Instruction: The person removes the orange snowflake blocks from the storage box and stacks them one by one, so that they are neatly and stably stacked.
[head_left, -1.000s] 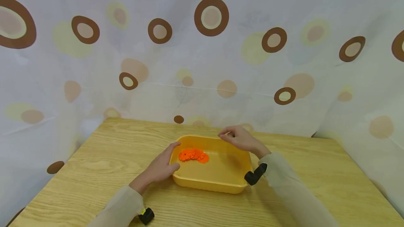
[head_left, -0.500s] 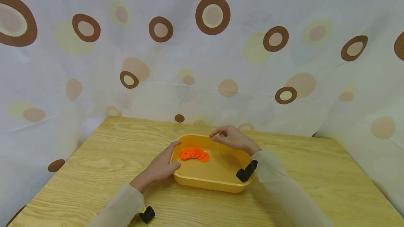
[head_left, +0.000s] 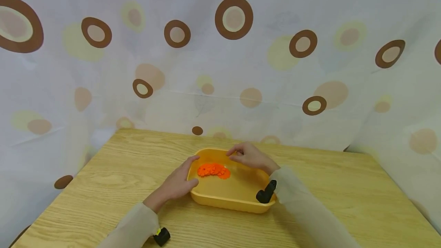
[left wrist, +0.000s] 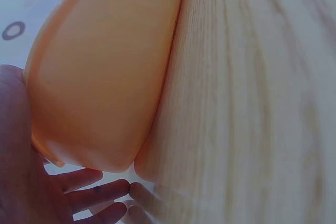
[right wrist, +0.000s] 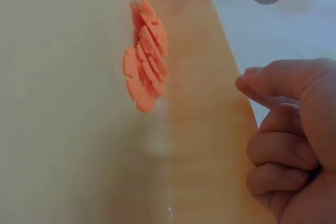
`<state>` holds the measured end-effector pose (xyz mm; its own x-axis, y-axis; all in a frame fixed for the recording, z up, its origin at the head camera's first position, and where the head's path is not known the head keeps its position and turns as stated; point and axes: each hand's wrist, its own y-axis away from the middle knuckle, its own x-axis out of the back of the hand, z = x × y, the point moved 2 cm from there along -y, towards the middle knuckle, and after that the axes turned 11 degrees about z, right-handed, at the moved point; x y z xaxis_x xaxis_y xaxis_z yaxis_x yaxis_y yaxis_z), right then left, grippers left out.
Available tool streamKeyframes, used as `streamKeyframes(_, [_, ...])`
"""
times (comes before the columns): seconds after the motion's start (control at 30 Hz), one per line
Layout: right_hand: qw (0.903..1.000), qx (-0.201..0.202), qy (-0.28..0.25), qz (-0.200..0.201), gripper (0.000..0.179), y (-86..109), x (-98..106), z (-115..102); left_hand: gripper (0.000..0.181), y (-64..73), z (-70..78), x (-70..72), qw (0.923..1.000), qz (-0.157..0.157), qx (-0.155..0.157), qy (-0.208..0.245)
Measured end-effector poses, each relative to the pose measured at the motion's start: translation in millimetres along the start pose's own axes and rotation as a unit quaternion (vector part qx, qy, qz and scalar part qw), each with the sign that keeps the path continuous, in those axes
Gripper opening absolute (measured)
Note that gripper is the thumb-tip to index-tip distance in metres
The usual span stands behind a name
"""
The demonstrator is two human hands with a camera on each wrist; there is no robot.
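Note:
My left hand [head_left: 178, 181] grips the left end of a yellow plastic tray [head_left: 227, 201], its thumb over the near-left rim and its index finger at the far-left corner. In the left wrist view, several fingers [left wrist: 100, 195] spread beyond the tray's end. My right hand [head_left: 250, 156] hovers over the far rim. In the right wrist view its index finger and thumb [right wrist: 273, 80] come together at the tips, with the other fingers curled into the palm. Nothing shows between them. Inside the tray, an overlapping row of orange notched plastic discs [right wrist: 147, 56] lies toward the far-left side.
The tray stands on a wood-grain table [head_left: 144, 156]. Behind it hangs a pale curtain [head_left: 220, 68] with brown ring patterns. Black wrist cameras sit at both sleeves, the right one [head_left: 266, 192] overlapping the tray's near-right corner in the head view.
My right hand has moved left along the tray's far side and dropped slightly lower. The left hand stays on the tray, and the orange discs keep their place in it.

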<state>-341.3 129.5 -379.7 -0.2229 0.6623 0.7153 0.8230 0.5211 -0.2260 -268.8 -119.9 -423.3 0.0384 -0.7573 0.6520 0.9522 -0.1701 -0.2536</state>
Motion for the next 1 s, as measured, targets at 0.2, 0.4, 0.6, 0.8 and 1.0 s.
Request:
streamKeyframes(0.2, [0.9997, 0.000, 0.016, -0.017, 0.025, 0.0, -6.4, -0.8, 0.068, 0.2, 0.4, -0.2, 1.0000, -0.003, -0.003, 0.000])
streamKeyframes(0.4, [0.9982, 0.028, 0.029, -0.044, 0.026, -2.6, -14.4, -1.1, 0.068, -0.2, 1.2, 1.1, 1.0000, -0.003, -0.003, -0.001])
streamKeyframes(0.6, [0.9964, 0.022, 0.025, -0.078, 0.030, 1.4, -16.7, -3.3, 0.068, -0.5, 1.8, 0.1, 1.0000, -0.006, -0.004, -0.001])
streamKeyframes(0.8, [0.9933, 0.011, 0.068, -0.093, 0.034, 2.0, -20.9, -0.6, 0.068, -1.2, 1.6, 0.3, 0.9999, -0.007, -0.011, -0.004])
streamKeyframes(1.0, [0.9888, 0.018, 0.112, -0.097, 0.034, -0.9, -25.7, -3.5, 0.069, -1.7, 1.1, 2.2, 0.9999, -0.008, -0.009, -0.006])
